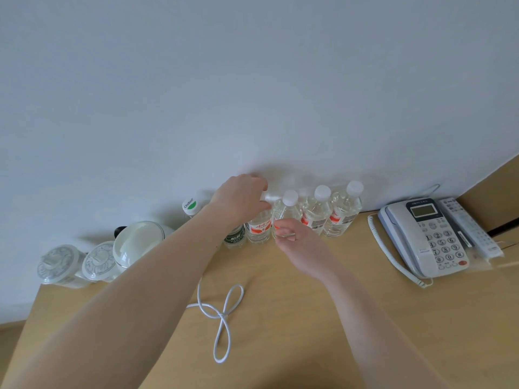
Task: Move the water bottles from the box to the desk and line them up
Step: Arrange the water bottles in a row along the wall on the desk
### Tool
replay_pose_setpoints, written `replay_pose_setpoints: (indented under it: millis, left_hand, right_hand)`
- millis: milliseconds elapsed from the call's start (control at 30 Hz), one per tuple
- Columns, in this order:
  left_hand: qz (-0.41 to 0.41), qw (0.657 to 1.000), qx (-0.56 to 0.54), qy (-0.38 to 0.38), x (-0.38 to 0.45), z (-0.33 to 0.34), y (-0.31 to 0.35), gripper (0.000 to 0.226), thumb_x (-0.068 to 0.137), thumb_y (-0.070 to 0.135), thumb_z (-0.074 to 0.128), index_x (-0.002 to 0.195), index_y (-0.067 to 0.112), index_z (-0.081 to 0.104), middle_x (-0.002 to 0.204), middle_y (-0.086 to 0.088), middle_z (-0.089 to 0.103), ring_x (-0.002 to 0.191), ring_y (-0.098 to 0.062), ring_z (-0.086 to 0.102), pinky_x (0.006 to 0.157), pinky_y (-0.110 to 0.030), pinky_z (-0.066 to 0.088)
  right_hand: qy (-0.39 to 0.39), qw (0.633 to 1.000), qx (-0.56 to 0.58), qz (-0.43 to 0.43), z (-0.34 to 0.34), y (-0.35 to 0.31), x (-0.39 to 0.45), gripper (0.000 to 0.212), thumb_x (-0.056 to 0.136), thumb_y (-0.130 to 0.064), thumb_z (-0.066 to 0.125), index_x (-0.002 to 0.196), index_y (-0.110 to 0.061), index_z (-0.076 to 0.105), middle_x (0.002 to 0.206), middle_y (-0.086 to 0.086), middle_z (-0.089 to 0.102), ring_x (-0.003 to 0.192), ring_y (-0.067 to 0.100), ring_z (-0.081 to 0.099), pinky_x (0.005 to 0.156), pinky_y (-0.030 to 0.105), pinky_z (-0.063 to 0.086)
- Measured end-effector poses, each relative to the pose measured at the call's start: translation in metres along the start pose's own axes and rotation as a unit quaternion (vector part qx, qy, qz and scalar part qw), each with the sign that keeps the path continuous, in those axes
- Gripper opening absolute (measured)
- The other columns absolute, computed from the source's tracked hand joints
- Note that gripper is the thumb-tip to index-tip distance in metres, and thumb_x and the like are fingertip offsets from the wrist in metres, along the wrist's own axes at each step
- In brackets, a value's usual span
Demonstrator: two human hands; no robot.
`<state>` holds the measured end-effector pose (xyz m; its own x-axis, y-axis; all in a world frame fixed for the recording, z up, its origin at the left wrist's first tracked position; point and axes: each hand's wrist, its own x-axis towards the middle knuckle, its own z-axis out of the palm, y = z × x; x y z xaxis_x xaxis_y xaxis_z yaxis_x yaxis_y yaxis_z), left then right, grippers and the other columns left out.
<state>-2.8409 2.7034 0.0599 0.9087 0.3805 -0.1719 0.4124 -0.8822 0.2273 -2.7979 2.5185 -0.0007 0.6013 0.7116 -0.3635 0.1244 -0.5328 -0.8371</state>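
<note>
Four clear water bottles with red-and-white labels in a row at far edge of desk [309, 318], upright, against white wall [252, 80], touching or nearly so.

Rightmost bottle [341, 217]: white cap, clear body, red patch and barcode on label. Next bottle left [316, 213]: same make, white cap, red patch, barcode. Third bottle [286, 211]: white cap, label partly hidden behind right hand. Fourth bottle [259, 228]: red script on white label, not legible; cap and neck covered by left hand.

Left hand [241, 197]: fingers curled down over top of fourth bottle, gripping it at the cap. Right hand [297, 237]: fingers curled in toward lower body of third bottle, touching or just beside it; grip not confirmable.

Green-labelled bottle [234, 238] just left of fourth bottle, mostly behind left forearm; label text too small to read. Its cap [190, 206]: white with green patch, reads "C'estbon".

Left of bottles: white kettle [140, 242], two lidded patterned cups [81, 262]. Near centre of desk: white cable [222, 318] tied in a bow-like loop. Right: grey desk telephone [429, 237] with keypad digits 1–9, 0, coiled cord; remote control [469, 228] just beside it, writing illegible.
</note>
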Motion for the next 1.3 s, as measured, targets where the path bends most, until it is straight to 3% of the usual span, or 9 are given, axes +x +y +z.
replay_pose_setpoints:
  millis: [267, 700, 833, 1000, 1133, 1300]
  left_hand:
    - [0.005, 1.0, 0.021, -0.012, 0.005, 0.002, 0.003, 0.036, 0.1, 0.025, 0.062, 0.136, 0.021, 0.063, 0.133, -0.004, 0.064, 0.121, -0.028, 0.059, 0.095, -0.036, 0.046]
    - [0.021, 0.999, 0.034, -0.011, 0.002, 0.002, -0.001, 0.036, 0.101, 0.025, 0.058, 0.136, 0.022, 0.062, 0.132, -0.002, 0.063, 0.121, -0.025, 0.058, 0.096, -0.034, 0.043]
    - [0.025, 0.998, 0.052, -0.002, -0.001, 0.002, -0.002, 0.036, 0.103, 0.025, 0.055, 0.137, 0.023, 0.063, 0.132, -0.002, 0.063, 0.12, -0.024, 0.058, 0.095, -0.032, 0.041]
    - [0.034, 0.996, 0.083, -0.006, -0.002, 0.003, -0.001, 0.036, 0.104, 0.021, 0.05, 0.138, 0.022, 0.064, 0.131, -0.002, 0.064, 0.12, -0.023, 0.056, 0.093, -0.033, 0.042]
    - [0.011, 0.996, 0.085, -0.017, -0.001, 0.001, 0.0, 0.036, 0.103, 0.026, 0.055, 0.138, 0.026, 0.061, 0.133, -0.004, 0.059, 0.119, -0.029, 0.059, 0.094, -0.037, 0.048]
    - [0.046, 0.994, 0.093, 0.038, 0.001, 0.002, 0.015, 0.04, 0.098, 0.036, 0.062, 0.137, 0.028, 0.059, 0.129, -0.001, 0.059, 0.125, -0.023, 0.053, 0.085, -0.036, 0.046]
  right_hand:
    - [0.006, 1.0, 0.0, 0.003, -0.002, 0.007, 0.0, 0.036, 0.1, -0.036, 0.05, 0.135, -0.037, 0.053, 0.125, -0.019, 0.059, 0.116, 0.002, 0.057, 0.071, 0.02, 0.045]
    - [0.009, 1.0, 0.005, 0.006, -0.003, 0.008, -0.001, 0.036, 0.099, -0.033, 0.05, 0.134, -0.037, 0.053, 0.123, -0.019, 0.059, 0.115, 0.001, 0.057, 0.071, 0.019, 0.044]
    - [0.01, 1.0, 0.003, 0.018, -0.006, 0.015, -0.003, 0.036, 0.099, -0.032, 0.05, 0.134, -0.039, 0.053, 0.124, -0.019, 0.059, 0.102, -0.01, 0.057, 0.056, 0.011, 0.045]
    - [0.02, 0.999, 0.012, 0.03, -0.01, 0.022, -0.004, 0.038, 0.098, -0.028, 0.051, 0.136, -0.035, 0.054, 0.124, -0.018, 0.06, 0.095, -0.008, 0.06, 0.049, 0.01, 0.042]
    - [0.028, 0.999, 0.014, 0.039, -0.014, 0.023, -0.005, 0.034, 0.098, -0.027, 0.05, 0.129, -0.04, 0.056, 0.12, -0.021, 0.06, 0.079, -0.012, 0.061, 0.048, 0.011, 0.044]
    - [0.036, 0.998, 0.024, 0.034, -0.021, 0.023, -0.007, 0.03, 0.099, -0.024, 0.05, 0.122, -0.041, 0.055, 0.115, -0.022, 0.059, 0.083, -0.016, 0.059, 0.048, 0.009, 0.042]
